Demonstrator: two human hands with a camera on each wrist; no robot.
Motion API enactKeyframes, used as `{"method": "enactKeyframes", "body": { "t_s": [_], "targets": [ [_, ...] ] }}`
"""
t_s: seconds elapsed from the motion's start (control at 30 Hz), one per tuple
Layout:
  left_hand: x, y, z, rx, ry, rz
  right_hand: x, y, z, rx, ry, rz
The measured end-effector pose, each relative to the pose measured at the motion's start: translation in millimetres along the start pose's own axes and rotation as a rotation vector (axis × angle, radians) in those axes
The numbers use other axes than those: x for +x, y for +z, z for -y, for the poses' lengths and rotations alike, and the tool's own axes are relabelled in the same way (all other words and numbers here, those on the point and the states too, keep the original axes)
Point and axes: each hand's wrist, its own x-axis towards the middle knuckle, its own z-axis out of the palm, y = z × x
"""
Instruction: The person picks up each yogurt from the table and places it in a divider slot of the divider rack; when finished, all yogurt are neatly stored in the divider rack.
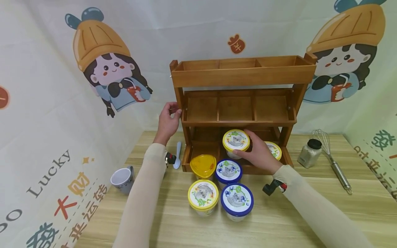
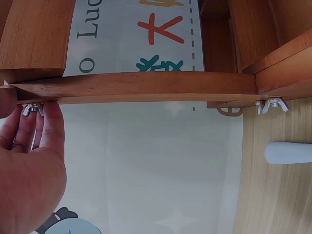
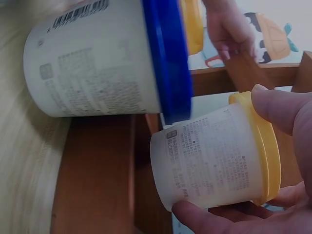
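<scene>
Right hand [image 1: 258, 153] has its fingers [image 3: 280, 109] wrapped around a yellow-lidded tub [image 1: 236, 141], holding it just above the bottom tier of the wooden rack [image 1: 240, 74] — middle slot, as far as I can tell. Left hand [image 1: 167, 120] is up on the rack's left post, fingers [image 2: 51, 129] pinching at a little wing nut [image 2: 32, 109] there. Another yellow-lidded tub sits in the right slot [image 1: 274, 150]. On the bench [image 1: 279, 220] in front — two blue-lidded tubs [image 1: 228, 171] [image 1: 236, 199], one more yellow one [image 1: 203, 195] and a yellow triangular container [image 1: 203, 165]. Mug [image 1: 123, 179] off left, whisk [image 1: 330, 156] and jar [image 1: 309, 153] off right.
</scene>
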Motion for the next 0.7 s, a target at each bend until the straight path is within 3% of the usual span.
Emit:
{"method": "enactKeyframes", "body": {
  "t_s": [0.23, 0.5, 0.7],
  "targets": [
    [0.2, 0.0, 0.1, 0.007, -0.011, 0.002, 7.7, 12.7, -8.6, -0.010, 0.037, 0.035],
    [0.6, -1.1, -0.1, 0.006, -0.006, 0.001, 13.1, 22.9, -9.8, -0.013, 0.012, 0.047],
    [1.4, -0.7, 1.4, 0.006, -0.002, 0.004, 16.2, 30.0, -14.3, -0.039, 0.058, 0.067]
  ]
}}
